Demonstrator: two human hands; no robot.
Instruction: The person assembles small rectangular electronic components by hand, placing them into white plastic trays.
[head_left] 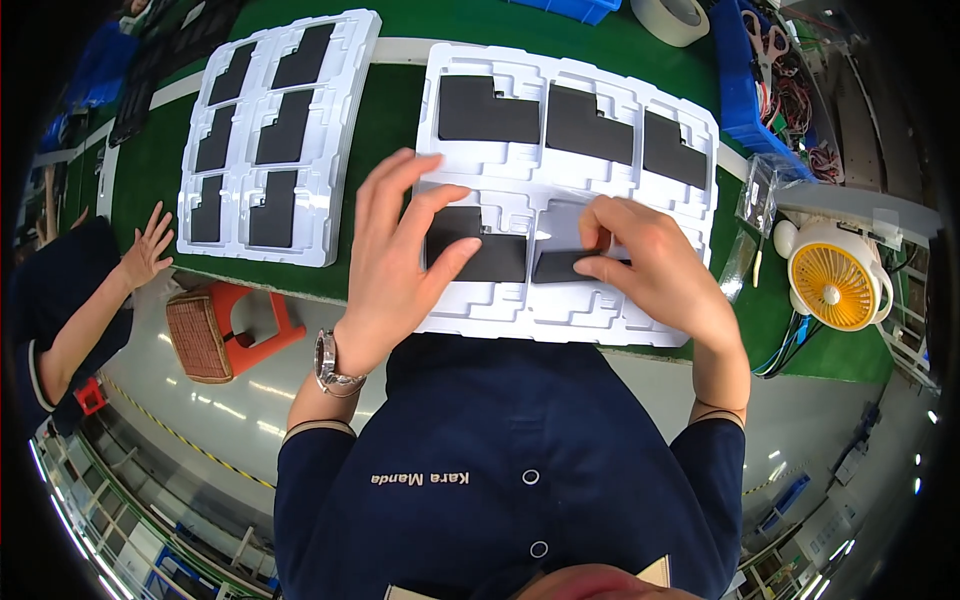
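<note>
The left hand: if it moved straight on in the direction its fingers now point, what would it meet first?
The left hand points up the white moulded plastic tray, away from the person. Going straight on, it would probably first meet the black L-shaped flat piece in the tray's far row, though its height above the tray is unclear.

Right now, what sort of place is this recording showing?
Probably a factory assembly line: a long green-topped workbench carries white moulded plastic trays of black L-shaped parts, blue plastic bins hold wires and scissors, and another person's hand works alongside.
</note>
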